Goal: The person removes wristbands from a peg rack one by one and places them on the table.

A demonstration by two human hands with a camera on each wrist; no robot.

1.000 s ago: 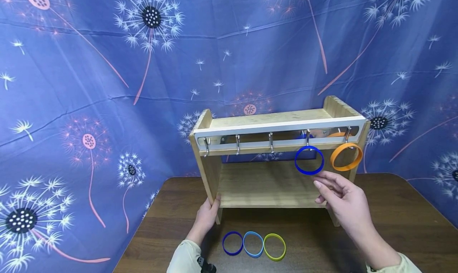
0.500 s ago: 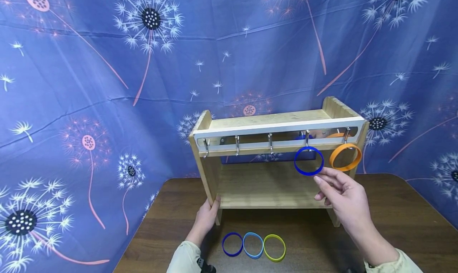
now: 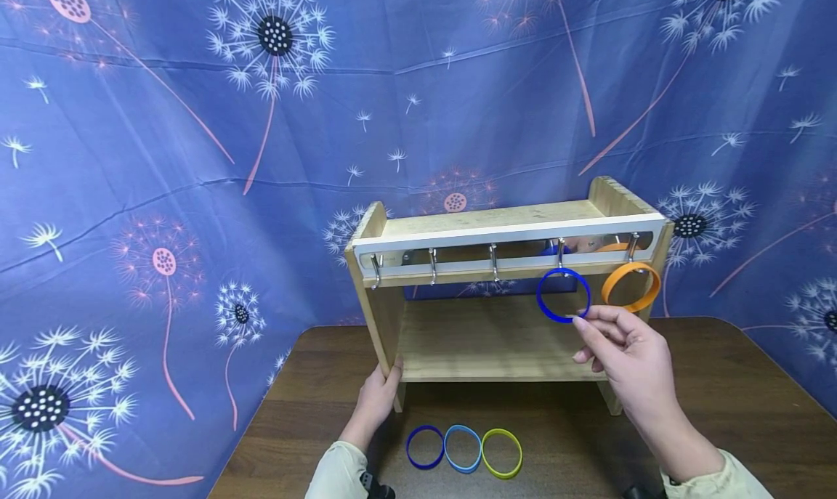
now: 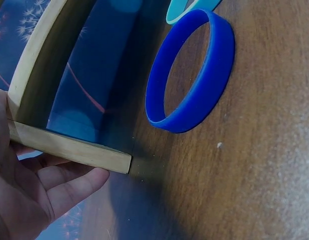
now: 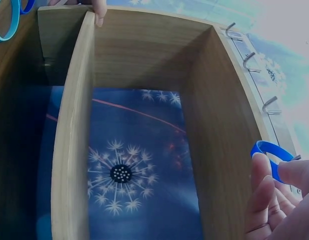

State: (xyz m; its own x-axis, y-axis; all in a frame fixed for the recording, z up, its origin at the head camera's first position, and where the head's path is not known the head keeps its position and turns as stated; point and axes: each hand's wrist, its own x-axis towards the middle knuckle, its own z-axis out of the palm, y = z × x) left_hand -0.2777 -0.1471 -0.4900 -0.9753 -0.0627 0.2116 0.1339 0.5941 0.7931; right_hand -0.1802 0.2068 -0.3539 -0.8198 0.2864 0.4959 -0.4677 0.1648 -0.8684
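A blue ring (image 3: pixel 541 304) hangs from the fourth hook of the rack's row; my right hand (image 3: pixel 631 364) pinches its lower right edge between thumb and index finger. In the right wrist view the ring (image 5: pixel 268 146) is at my right hand's fingertips (image 5: pixel 274 167). On the last hook at the right hangs an orange ring (image 3: pixel 611 285). My left hand (image 3: pixel 375 397) grips the lower left side of the wooden rack (image 3: pixel 386 325); the left wrist view shows this hand (image 4: pixel 29 190) with its fingers around the wood (image 4: pixel 79 150).
Three rings lie on the brown table (image 3: pixel 294 426) before the rack: dark blue (image 3: pixel 408 449), light blue (image 3: pixel 464 470) and yellow (image 3: pixel 501 475). Three hooks at the left, including the middle hook (image 3: pixel 495 263), hold no ring. A patterned blue cloth (image 3: pixel 327 136) hangs behind.
My right thumb and index finger have moved slightly left and closed on the blue ring's lower edge, which has shifted a little. My left hand keeps its place on the rack.
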